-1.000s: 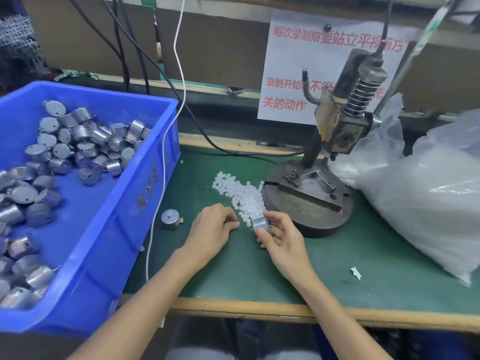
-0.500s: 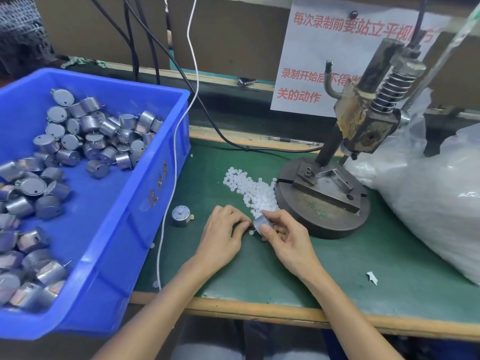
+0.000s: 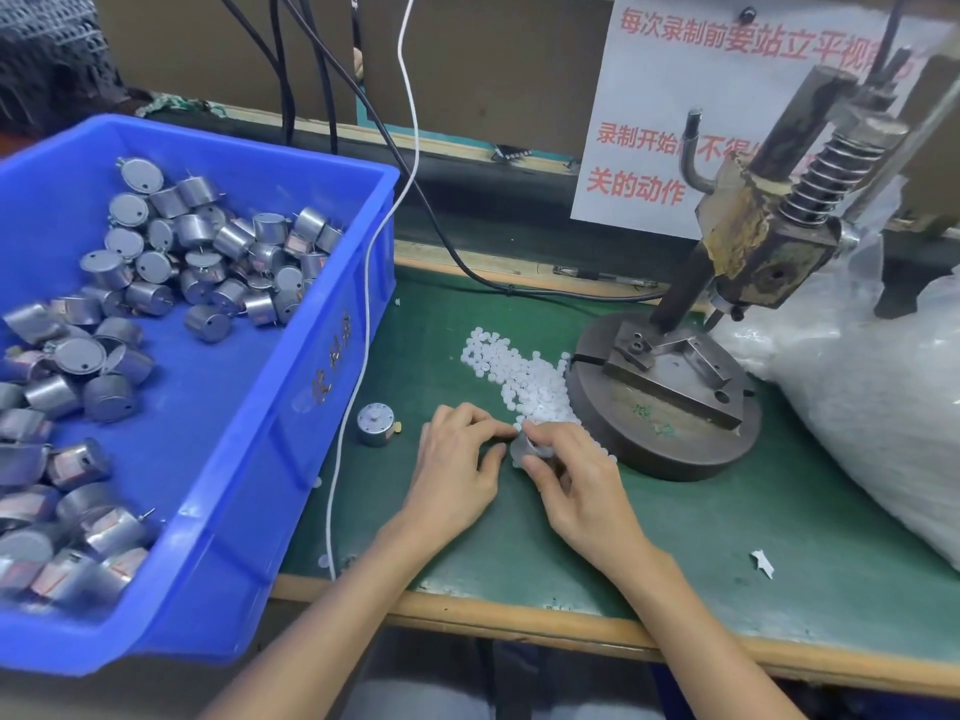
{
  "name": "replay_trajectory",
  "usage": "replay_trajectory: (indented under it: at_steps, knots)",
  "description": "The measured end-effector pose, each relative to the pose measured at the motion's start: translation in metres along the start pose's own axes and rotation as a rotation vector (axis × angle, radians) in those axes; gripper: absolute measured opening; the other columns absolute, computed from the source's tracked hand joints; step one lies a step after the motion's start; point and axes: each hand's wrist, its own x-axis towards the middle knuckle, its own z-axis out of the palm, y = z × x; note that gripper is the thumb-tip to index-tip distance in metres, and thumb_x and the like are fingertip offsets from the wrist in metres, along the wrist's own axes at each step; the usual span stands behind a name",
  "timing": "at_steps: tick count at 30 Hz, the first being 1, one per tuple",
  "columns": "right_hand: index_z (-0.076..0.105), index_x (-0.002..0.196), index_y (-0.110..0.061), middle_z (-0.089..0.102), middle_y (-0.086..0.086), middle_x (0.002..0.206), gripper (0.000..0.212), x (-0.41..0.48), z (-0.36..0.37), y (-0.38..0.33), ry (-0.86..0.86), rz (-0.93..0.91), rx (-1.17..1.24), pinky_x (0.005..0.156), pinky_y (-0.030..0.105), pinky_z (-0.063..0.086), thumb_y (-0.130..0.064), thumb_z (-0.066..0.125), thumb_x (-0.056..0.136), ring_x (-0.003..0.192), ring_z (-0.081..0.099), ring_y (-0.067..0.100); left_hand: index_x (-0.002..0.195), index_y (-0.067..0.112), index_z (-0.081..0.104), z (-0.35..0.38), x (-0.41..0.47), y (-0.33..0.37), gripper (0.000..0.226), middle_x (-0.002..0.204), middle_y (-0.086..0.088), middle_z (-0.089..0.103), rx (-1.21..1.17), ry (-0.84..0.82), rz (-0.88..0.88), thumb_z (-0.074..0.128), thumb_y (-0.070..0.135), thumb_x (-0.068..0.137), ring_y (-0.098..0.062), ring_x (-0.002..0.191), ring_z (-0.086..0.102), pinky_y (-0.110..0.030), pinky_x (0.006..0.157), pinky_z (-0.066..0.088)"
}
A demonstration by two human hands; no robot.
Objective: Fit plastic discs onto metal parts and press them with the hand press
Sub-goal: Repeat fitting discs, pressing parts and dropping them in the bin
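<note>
bin (image 3: pixel 249 459) left, hand press (image 3: pixel 727 314) right, discs (image 3: pixel 519 371) between

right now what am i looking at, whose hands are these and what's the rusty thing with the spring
This is one picture from a camera worn on a person's head, looking down at their own two bare hands at a workbench. There is no robot.

The right hand holds a small round metal part. The left hand has its fingers curled up against it. Whether they pinch a disc is too small to tell.

Just beyond lies a pile of white plastic discs on the green mat. The rusty tool with the spring is a hand press on a round base.

The blue bin at the left holds many more metal parts. A lone metal part stands on the mat, and a clear plastic bag lies at the right.
</note>
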Motion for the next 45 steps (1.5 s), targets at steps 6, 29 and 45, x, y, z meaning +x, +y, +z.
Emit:
replay_trajectory:
  at_steps: [6,29,45]
  knots:
    - [0.062,0.113,0.003,0.060,0.019,0.103,0.030,0.000,0.005,-0.001,-0.004,-0.122,-0.147,0.070,0.030,0.049,-0.004,0.058,0.085,0.083,0.059,0.014,0.105,0.024,0.068,0.000,-0.001,-0.001,0.022,0.094,0.007,0.055,-0.025,0.018,0.003,0.056,0.014,0.090,-0.012,0.094,0.040,-0.020,0.082,0.025]
    - [0.049,0.089,-0.020,0.058,-0.008,0.061,0.018,0.013,-0.030,-0.007,0.192,0.467,0.404,0.050,0.026,0.042,-0.033,0.041,0.099,0.047,0.048,0.007,0.124,0.013,0.057,0.001,-0.006,0.038,0.050,0.117,0.009,0.059,-0.264,-0.022,0.310,0.066,0.001,0.076,-0.003,0.103,0.053,-0.019,0.095,0.041]
    - [0.051,0.100,-0.027,0.061,-0.001,0.060,0.018,0.015,-0.102,0.055,0.394,0.639,0.557,0.038,0.020,0.038,-0.018,0.036,0.101,0.042,0.048,0.008,0.104,0.026,0.061,0.088,0.103,0.111,0.028,0.114,0.010,0.055,-0.020,0.131,0.150,0.064,0.043,0.082,-0.011,0.108,0.038,-0.025,0.080,0.018]
